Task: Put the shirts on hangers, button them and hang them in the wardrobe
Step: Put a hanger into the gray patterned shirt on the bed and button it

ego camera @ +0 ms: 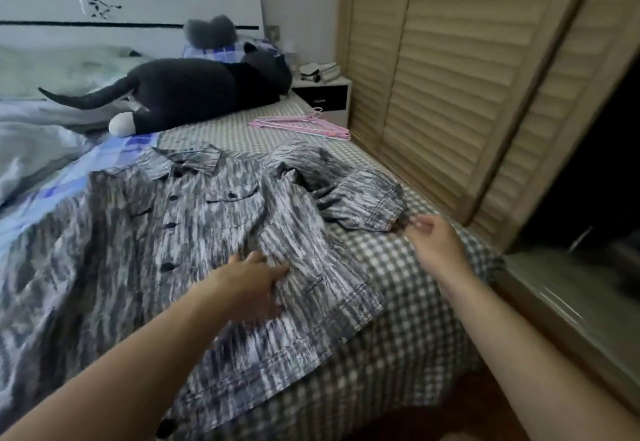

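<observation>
- Two bare forearms reach in from the near edge, one at left, one at right.
- Left hand [251, 279]: rests palm-down on the lower front of the shirt, fingers loosely spread and pointing right. It presses flat, with no fold of cloth pinched that I can see.
- Right hand [434, 238]: hovers above the checked bedsheet [398, 302], just beside the cuff of the shirt's right-hand sleeve. Fingers loosely curled and blurred; cannot tell whether the fingertips touch or pinch the cuff.
- Shirt [180, 232]: grey-and-white streaked, short-sleeved, lying front-up across the near part of the bed. Collar points to the far side, hem hangs toward the near edge. Dark buttons run down the placket; chest pocket right of it. Whether the placket is buttoned closed cannot be told. The right-hand sleeve is bunched and folded over on the sheet.
- A blue-and-white checked cloth [114, 153] lies under the shirt's left shoulder; grey bedding [31, 142] is rumpled at far left.
- Pink hangers [301, 125]: a flat stack on the sheet, beyond the shirt, near the bed's right edge.
- Dark plush cat [194, 90]: stretched across the bed beyond the hangers, tail pointing left, one white paw toward the near side.
- Wardrobe [450, 69]: louvred wooden doors along the right; a dark opening shows at the near right.
- Bedside table [325, 94] at the far right corner of the bed, with white items stacked on top.
- White headboard [138, 0] farthest back, with a dark flower motif.
</observation>
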A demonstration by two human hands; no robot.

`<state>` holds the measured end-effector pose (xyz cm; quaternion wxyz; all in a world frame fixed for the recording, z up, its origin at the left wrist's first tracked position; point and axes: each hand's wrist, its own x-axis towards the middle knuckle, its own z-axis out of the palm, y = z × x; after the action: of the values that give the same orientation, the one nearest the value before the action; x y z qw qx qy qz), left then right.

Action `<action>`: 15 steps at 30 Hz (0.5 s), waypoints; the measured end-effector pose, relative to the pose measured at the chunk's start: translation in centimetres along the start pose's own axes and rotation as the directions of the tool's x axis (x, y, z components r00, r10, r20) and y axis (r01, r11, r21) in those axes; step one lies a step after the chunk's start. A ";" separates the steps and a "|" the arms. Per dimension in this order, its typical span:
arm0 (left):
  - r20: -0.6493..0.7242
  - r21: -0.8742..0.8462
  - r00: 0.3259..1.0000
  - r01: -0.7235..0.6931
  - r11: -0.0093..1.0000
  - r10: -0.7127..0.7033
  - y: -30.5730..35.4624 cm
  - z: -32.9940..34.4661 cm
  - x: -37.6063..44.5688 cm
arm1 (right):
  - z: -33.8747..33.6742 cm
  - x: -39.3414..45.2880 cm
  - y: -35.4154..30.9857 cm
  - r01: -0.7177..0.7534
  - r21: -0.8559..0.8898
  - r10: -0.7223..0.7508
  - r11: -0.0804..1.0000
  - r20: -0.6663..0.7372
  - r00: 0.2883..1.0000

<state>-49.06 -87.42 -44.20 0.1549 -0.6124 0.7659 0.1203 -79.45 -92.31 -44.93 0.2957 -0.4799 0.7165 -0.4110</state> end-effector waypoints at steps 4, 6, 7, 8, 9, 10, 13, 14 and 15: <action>-0.038 0.011 0.998 0.045 0.999 -0.044 0.5 1.5 -0.4 | 1.3 2.1 -1.3 -0.187 0.255 0.157 0.949 0.133 0.979; -0.038 -0.073 0.999 0.024 0.997 -0.027 -0.2 2.4 -1.4 | 2.6 2.7 -3.3 -0.241 0.306 0.200 0.921 0.158 0.967; -0.025 -0.119 1.000 -0.002 0.993 -0.001 -0.7 2.5 -2.2 | 3.2 2.8 -4.8 -0.219 0.310 0.195 0.925 0.107 0.975; 0.003 -0.176 1.000 -0.027 0.984 0.028 -1.5 2.3 -3.1 | 3.5 2.8 -6.6 -0.139 0.267 0.142 0.954 0.008 0.990; 0.025 -0.268 0.997 -0.059 0.962 0.068 -2.4 1.9 -4.0 | 3.7 2.7 -8.8 -0.021 0.165 0.037 0.986 -0.095 0.995; 0.027 -0.383 0.994 -0.087 0.919 0.105 -3.3 1.3 -4.9 | 3.7 2.1 -11.4 0.121 0.039 -0.113 0.992 -0.162 0.980; -0.084 -0.689 0.995 -0.099 0.718 0.056 -5.8 -0.8 -8.2 | 3.3 -1.8 -19.9 0.629 -0.205 -0.659 0.750 -0.158 0.735; -0.134 -0.772 0.991 -0.092 0.629 -0.020 -6.7 -1.3 -9.3 | 3.1 -3.5 -22.2 0.774 -0.262 -0.817 0.576 -0.138 0.560; -0.192 -0.843 0.974 -0.104 0.528 -0.116 -7.6 -1.8 -10.5 | 2.9 -5.9 -24.2 0.866 -0.329 -0.926 0.377 -0.109 0.361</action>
<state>-39.69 -80.32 -38.50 -0.2496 -0.6224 0.6205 0.4066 -64.13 -92.63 -25.05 -0.1346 -0.7598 0.4086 -0.4875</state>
